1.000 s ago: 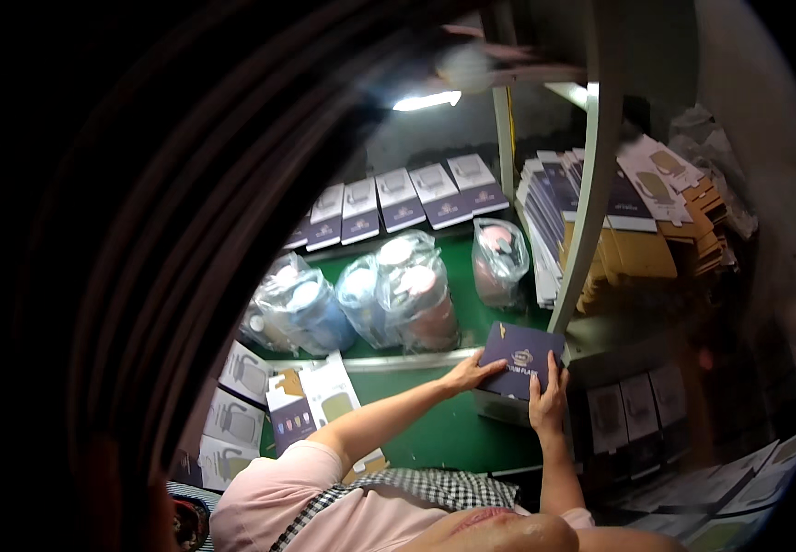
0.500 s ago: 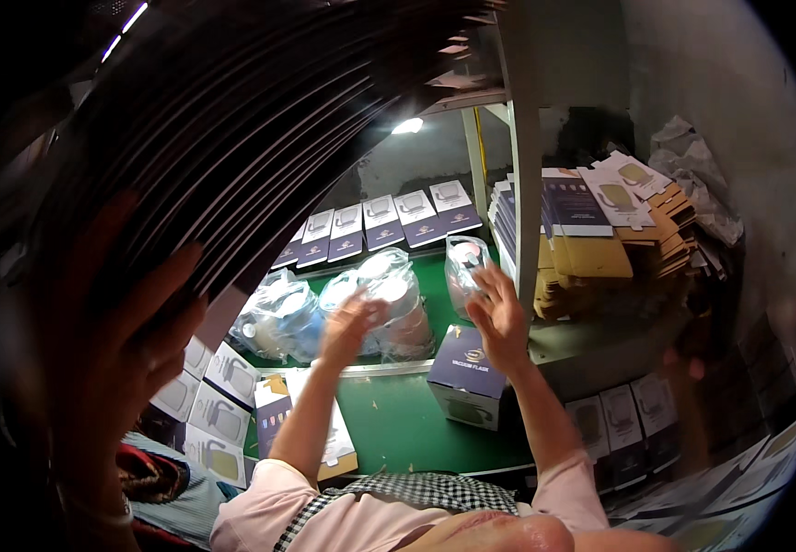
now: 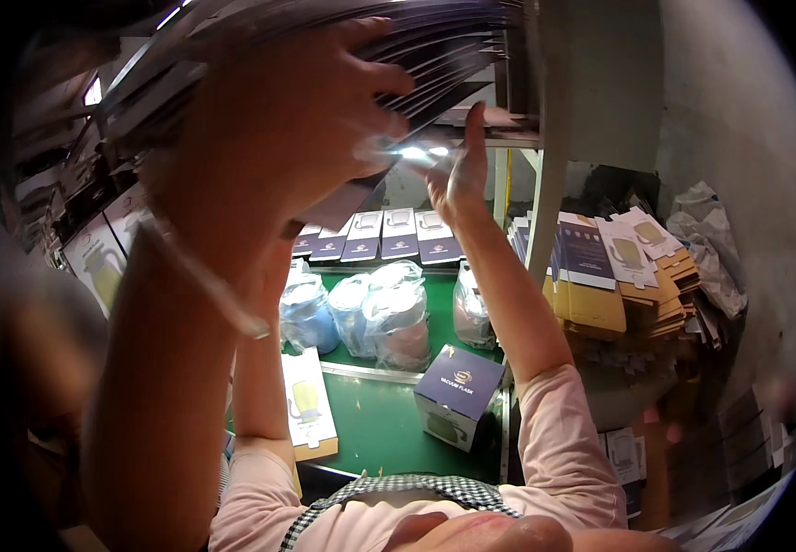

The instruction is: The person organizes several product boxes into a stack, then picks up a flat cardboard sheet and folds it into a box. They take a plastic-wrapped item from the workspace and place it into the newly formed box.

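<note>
My right hand [image 3: 462, 175] is raised with its fingers apart, just below the edge of a stack of flat dark cartons [image 3: 453, 60]. It holds nothing that I can see. My left forearm [image 3: 260, 396] reaches up, but its hand is hidden behind another person's arm. That person's hand [image 3: 324, 101] presses against the stack from the left. Below my arms, a closed purple-and-white flask box [image 3: 460, 396] stands on the green work surface [image 3: 375, 432]. A flat white carton with a jug picture [image 3: 308, 405] lies by my left forearm.
Plastic-wrapped jugs [image 3: 396, 317] stand behind the metal strip, with another wrapped jug [image 3: 473, 308] to their right. Flat cartons [image 3: 398, 235] line the back. A post [image 3: 554, 166] separates the bench from piled cardboard [image 3: 591, 304] on the right.
Both my arms have risen from above the wrapped jugs toward the carton stack. The other person's arm and the stack have swung rightward across the view, covering my left hand.
</note>
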`<state>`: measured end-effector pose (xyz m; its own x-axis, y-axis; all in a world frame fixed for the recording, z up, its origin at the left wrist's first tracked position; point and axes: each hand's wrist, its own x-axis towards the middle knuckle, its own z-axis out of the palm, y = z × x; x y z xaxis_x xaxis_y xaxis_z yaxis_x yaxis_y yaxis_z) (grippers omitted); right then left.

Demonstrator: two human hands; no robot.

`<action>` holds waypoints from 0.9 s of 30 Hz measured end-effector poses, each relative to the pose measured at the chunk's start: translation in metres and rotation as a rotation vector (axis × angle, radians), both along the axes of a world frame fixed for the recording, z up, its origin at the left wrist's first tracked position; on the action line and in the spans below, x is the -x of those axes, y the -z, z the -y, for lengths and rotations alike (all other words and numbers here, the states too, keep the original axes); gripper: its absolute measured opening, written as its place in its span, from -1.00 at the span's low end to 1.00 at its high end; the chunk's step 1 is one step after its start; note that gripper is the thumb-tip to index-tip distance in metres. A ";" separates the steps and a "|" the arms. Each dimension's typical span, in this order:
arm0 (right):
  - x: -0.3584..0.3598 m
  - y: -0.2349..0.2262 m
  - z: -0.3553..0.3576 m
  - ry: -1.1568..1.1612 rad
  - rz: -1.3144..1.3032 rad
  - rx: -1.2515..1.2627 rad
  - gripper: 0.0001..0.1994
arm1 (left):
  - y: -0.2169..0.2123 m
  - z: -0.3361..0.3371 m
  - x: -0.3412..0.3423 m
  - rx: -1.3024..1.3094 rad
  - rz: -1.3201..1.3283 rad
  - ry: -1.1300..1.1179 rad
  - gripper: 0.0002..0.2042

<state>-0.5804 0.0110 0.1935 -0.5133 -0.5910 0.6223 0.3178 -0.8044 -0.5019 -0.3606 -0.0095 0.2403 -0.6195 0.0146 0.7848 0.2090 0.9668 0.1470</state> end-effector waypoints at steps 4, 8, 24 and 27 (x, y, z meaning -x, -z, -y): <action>-0.001 -0.034 -0.021 0.057 -0.041 0.120 -0.19 | -0.055 -0.072 0.038 0.708 0.232 -0.800 -0.73; 0.058 -0.003 -0.007 -0.027 0.057 0.113 -0.34 | -0.046 -0.103 0.118 1.017 0.582 -1.157 -0.72; 0.096 -0.035 -0.018 0.467 -0.439 0.055 -0.48 | -0.094 -0.079 0.135 1.041 0.061 -0.624 -0.84; 0.086 -0.060 -0.019 0.685 -0.466 -0.060 -0.21 | -0.093 -0.046 0.082 0.544 -0.289 -0.148 -0.62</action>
